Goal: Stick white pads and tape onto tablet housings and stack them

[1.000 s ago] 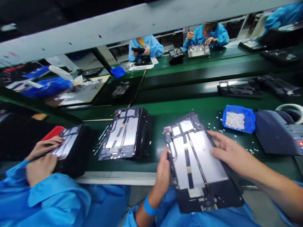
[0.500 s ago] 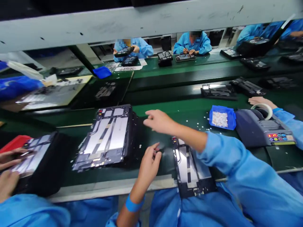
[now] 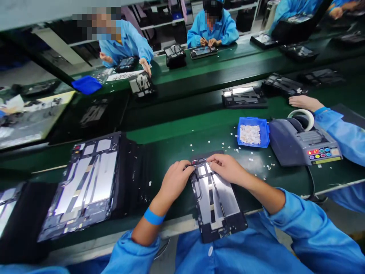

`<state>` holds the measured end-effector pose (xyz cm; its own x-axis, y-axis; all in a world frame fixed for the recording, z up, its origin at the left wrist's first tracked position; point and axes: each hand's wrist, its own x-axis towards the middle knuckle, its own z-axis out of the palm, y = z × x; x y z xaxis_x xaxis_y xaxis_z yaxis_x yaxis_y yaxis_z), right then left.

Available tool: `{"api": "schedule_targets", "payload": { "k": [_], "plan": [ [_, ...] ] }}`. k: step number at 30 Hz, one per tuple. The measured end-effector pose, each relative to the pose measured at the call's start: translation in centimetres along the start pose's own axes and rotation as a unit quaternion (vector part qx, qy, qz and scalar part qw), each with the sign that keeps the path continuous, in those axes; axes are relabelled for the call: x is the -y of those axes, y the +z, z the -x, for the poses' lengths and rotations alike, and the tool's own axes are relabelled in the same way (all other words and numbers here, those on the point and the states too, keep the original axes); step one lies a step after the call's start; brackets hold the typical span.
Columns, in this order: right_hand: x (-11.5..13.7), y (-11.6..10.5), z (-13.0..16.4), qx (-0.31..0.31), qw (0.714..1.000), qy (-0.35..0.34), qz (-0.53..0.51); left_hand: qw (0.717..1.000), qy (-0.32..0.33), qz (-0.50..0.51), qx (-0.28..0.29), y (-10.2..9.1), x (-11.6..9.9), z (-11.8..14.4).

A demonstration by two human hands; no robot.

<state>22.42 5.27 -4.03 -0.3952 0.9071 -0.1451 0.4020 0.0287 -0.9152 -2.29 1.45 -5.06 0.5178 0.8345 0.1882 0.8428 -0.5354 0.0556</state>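
We are working low in the middle of the frame, both hands at the top edge of an opened tablet chassis (image 3: 216, 198) lying half on the green bench (image 3: 176, 140), half over our lap. Our left hand (image 3: 174, 179) is pinching its upper left corner, fingers together on the frame. Our right hand (image 3: 228, 168) is pressing fingertips on the top edge. A blue parts tray (image 3: 252, 122) and a tape dispenser (image 3: 299, 140) are sitting at the right; a stack of tablet chassis (image 3: 85, 186) is lying at the left.

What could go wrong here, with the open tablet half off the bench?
The open tablet overhangs the bench edge toward the lap; it may tip if pressed. Both hands, left hand and right hand, work its top end, so fingers could smear exposed parts. Loose white bits nearby might get trapped inside.
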Motion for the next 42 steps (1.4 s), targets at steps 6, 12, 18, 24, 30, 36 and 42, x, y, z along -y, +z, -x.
{"api": "schedule_targets", "payload": {
  "k": [6, 12, 18, 24, 30, 36, 42],
  "plan": [
    [0.4, 3.1, -3.3, 0.100, 0.994, -0.047, -0.004, 0.987, -0.010, 0.079, -0.143, 1.0, -0.8, 0.9],
    [0.0, 4.5, -3.3, 0.067, 0.997, -0.006, -0.033, 0.895, -0.245, 0.343, -0.145, 1.9, -3.3, 1.4],
    [-0.1, 5.4, -1.8, -0.019, 0.998, -0.045, 0.045, 0.771, -0.400, 0.479, -0.123, 1.8, -4.8, 1.0],
    [0.3, 6.4, 0.1, -0.053, 0.964, -0.139, 0.221, 0.753, -0.420, 0.486, -0.144, 1.6, -4.8, 1.3],
    [0.2, 6.1, 0.2, -0.019, 0.958, -0.167, 0.233, 0.762, -0.419, 0.475, -0.132, 1.0, -5.2, 2.1],
    [-0.3, 6.7, 0.0, -0.038, 0.945, -0.186, 0.268, 0.781, -0.411, 0.452, -0.127, 0.6, -5.5, 2.1],
    [0.4, 4.2, -0.6, -0.095, 0.944, -0.124, 0.289, 0.774, -0.423, 0.457, -0.116, 0.8, -5.5, 1.2]
  ]
}}
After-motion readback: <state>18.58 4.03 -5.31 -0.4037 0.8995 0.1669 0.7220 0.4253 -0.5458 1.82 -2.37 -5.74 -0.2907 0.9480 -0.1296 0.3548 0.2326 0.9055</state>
